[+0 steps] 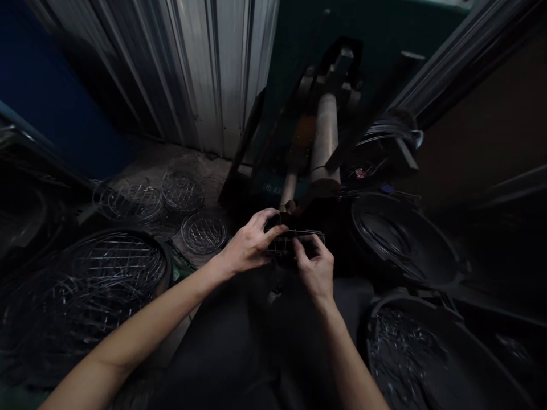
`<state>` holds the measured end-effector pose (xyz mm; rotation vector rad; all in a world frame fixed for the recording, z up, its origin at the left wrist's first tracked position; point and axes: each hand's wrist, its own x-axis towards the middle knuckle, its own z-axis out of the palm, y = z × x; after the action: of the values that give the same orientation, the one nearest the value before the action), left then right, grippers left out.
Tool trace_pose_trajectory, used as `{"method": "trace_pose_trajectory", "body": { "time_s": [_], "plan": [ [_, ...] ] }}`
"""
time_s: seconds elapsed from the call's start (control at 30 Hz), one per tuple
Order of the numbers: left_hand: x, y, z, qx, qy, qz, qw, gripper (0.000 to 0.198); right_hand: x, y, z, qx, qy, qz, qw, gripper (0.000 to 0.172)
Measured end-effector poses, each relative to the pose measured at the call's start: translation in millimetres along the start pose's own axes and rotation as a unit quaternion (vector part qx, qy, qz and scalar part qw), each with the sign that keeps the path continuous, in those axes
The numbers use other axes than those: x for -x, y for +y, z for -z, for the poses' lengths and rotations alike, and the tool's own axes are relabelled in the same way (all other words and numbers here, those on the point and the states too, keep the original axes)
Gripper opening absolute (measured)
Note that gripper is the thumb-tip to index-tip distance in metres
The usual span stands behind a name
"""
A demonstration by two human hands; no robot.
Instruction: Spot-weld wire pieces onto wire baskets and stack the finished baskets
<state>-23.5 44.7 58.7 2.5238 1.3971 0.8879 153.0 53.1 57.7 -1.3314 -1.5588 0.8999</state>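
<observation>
A small wire frame (282,245) with round rims and short cross wires is held up between my two hands, just below the electrode tips of a machine that looks like a spot welder (325,142). My left hand (253,242) grips the frame's left side, thumb on top and fingers behind. At its right side my right hand (315,263) pinches the frame between thumb and fingers. Whether the right fingers also hold a small loose wire piece is too dark to tell. The lower electrode (288,196) stands close above my left fingertips.
At left, a large tub (164,256) is heaped with wire grids. Several round wire racks (204,232) lie on the floor beyond. On the right are a basin (444,256) with wire rings and a tub (376,310) of small bent wire pieces. A corrugated metal wall (213,74) stands behind.
</observation>
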Motion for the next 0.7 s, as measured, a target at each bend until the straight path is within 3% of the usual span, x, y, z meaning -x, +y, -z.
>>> {"method": "trace_pose_trajectory", "body": {
  "time_s": [0.7],
  "plan": [
    [-24,-28,-6.1,-0.018,0.047,-0.026,0.998,0.056,-30,6,-12,-0.002,0.028,0.038,0.999,0.023]
  ]
}}
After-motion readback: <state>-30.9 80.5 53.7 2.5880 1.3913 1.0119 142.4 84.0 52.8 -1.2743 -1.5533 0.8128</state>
